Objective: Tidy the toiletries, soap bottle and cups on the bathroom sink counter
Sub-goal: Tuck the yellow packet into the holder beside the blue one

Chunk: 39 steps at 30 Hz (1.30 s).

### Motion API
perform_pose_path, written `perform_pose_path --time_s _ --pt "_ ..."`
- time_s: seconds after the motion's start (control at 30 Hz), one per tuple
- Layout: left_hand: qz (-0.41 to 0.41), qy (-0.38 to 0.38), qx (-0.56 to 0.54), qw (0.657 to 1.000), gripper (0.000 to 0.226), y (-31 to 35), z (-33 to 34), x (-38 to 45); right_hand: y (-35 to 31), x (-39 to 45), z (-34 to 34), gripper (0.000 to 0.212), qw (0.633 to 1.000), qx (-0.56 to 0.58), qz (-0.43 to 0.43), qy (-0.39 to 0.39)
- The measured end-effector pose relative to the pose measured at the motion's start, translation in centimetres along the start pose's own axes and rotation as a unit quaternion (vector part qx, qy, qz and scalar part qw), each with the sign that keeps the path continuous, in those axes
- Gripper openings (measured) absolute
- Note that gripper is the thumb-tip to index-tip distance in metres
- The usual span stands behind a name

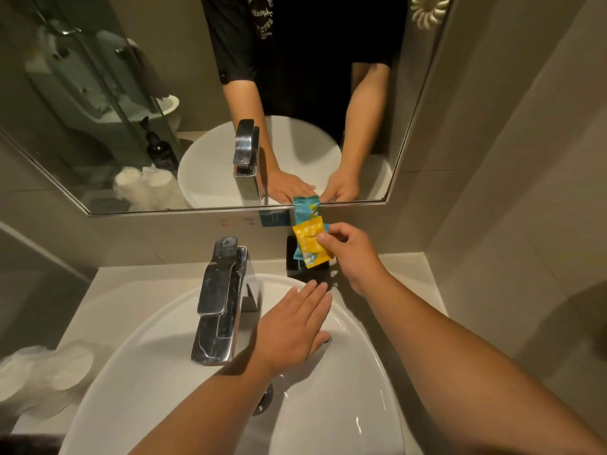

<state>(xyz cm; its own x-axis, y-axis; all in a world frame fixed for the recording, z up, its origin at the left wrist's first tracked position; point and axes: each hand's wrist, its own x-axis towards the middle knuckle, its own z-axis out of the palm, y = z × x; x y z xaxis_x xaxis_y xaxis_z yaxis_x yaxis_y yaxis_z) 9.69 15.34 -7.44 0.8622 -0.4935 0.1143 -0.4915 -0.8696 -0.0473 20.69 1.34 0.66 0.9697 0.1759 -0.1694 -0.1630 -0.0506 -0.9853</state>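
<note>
My right hand (pixel 353 254) pinches a yellow toiletry packet (pixel 310 243) together with a teal packet (pixel 303 210) behind it, holding both upright over a black holder box (pixel 307 275) at the back of the counter. My left hand (pixel 295 326) is flat with straight fingers, hovering over the white basin's (pixel 147 372) back rim, fingertips close to the black box. Wrapped cups (pixel 42 376) lie at the far left of the counter. The dark soap bottle (pixel 159 149) shows only as a reflection in the mirror.
A chrome faucet (pixel 221 303) stands just left of my left hand. The mirror (pixel 98 110) covers the wall behind. A tiled wall (pixel 509 192) closes off the right side. The beige counter (pixel 407 280) runs around the basin.
</note>
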Motion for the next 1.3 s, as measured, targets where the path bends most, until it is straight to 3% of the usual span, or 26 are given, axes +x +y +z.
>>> perform_pose_path --time_s 0.53,0.7,1.03,1.2,1.3 --pt "-0.005 0.0 0.002 1.0 0.061 0.1 -0.2 0.0 1.8 -1.4 -0.3 0.007 0.995 -0.079 -0.039 0.053" --pt "-0.005 0.002 0.001 1.0 0.061 0.0 -0.1 -0.1 1.6 -2.0 0.0 0.007 0.98 -0.178 -0.058 0.065" --pt "-0.006 -0.009 0.005 1.0 0.061 0.0 0.0 -0.1 -0.5 -0.9 -1.8 0.021 0.915 -0.398 -0.072 -0.013" --pt "-0.006 -0.009 0.002 1.0 0.062 0.0 0.0 -0.1 -2.0 -0.3 -2.8 0.026 0.859 -0.505 -0.069 -0.058" --pt "-0.006 -0.011 0.001 1.0 0.062 0.0 0.1 -0.1 -3.1 0.1 -2.5 0.03 0.806 -0.581 -0.077 -0.083"
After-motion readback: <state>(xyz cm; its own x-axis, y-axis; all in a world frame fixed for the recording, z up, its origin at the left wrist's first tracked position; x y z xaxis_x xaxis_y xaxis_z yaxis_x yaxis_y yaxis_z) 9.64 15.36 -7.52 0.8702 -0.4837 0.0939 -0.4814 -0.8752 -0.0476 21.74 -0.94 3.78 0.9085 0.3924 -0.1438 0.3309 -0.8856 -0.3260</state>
